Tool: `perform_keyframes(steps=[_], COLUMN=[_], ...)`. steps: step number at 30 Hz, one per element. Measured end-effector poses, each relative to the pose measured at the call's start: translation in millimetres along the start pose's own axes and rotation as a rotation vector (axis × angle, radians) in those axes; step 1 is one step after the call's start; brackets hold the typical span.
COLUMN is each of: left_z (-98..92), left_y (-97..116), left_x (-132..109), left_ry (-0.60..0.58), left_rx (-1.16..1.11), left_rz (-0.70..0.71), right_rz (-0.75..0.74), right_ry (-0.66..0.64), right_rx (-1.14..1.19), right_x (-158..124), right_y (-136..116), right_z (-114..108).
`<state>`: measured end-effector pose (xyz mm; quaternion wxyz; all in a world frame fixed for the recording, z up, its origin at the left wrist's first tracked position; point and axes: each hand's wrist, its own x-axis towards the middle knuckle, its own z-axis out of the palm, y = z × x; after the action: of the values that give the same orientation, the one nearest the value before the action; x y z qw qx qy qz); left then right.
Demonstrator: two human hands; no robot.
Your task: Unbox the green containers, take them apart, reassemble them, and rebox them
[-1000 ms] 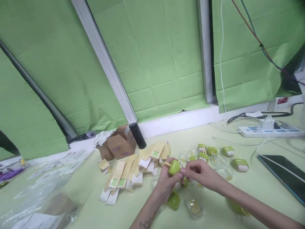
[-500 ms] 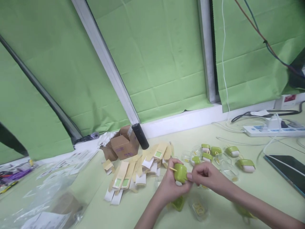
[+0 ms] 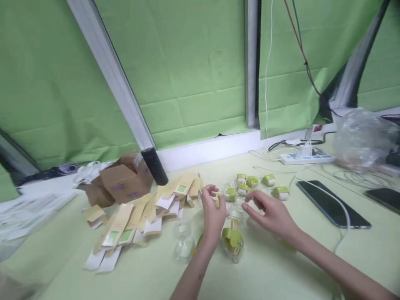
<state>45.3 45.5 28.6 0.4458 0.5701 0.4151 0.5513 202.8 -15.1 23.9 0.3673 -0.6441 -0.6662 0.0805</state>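
2 hands [image 3: 215, 212] above a pale table [image 3: 150, 271], green blinds [image 3: 193, 62] behind.

Left hand [image 3: 213, 213] and right hand [image 3: 272, 214] apart, loosely spread above table [image 3: 259, 275]. Green case [image 3: 231, 236] between forearms, probably in clear shell [image 3: 236, 254], blurry. More green cases [image 3: 280, 192] behind, paper cartons [image 3: 124, 216] left, dark phone [image 3: 331, 205] right.

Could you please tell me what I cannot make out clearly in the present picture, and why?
All in the head view:
- Green piece beside the left forearm: mostly hidden by that forearm.
- Green item by the right forearm: partly covered by it.
- Purple print on the cardboard box: blurred, too small.
- Dark device: cut off by the right edge.
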Motion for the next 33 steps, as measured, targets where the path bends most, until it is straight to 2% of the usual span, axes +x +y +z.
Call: perform_keyframes(steps=[3,6,10,13,16,20,23,26,29,33], left_z=[-23.7,-46.5,-54.3,-48.6,-47.7,-59.8,-69.3,-72.8,-72.3,-71.4], left_y=[9.2,9.1,4.7,7.4,14.9,15.9,8.4,2.4,-0.2,-3.2], left_x=[-22.7,-42.2,-50.2,-46.3,-35.9,-19.6,-14.9,-16.5,-20.1,-25.3], left_ry=[-0.208,-0.445,-0.584,-0.555,-0.395,-0.222,-0.200,-0.165,-0.128,-0.183], left_rx=[0.110,0.261,0.351,0.268,0.156,0.038,-0.335,-0.667,-0.775,-0.875], left_rz=[0.064,0.090,-0.005,-0.034,-0.057,-0.128,-0.302,-0.456,-0.547,-0.558], right_rz=[-0.046,-0.046,-0.096,-0.073,-0.015,0.064,0.139,0.104,0.029,-0.006], right_ry=[-0.027,-0.056,-0.157,-0.211,-0.251,-0.237,-0.188,-0.201,-0.283,-0.328], right_rx=[-0.079,-0.150,-0.337,-0.404,-0.397,-0.353,-0.257,-0.269,-0.301,-0.397], right_x=[-18.1,-22.3,-18.9,-16.1,-13.8,-9.8,-1.7,10.7,19.7,22.3], right_y=[12.2,20.0,29.2,33.0,28.8,18.2,16.9,20.5,21.9,17.9], right_z=[-4.7,-8.8,-5.3,3.8,9.2,3.1,-4.6,-5.3,-0.7,-0.2])
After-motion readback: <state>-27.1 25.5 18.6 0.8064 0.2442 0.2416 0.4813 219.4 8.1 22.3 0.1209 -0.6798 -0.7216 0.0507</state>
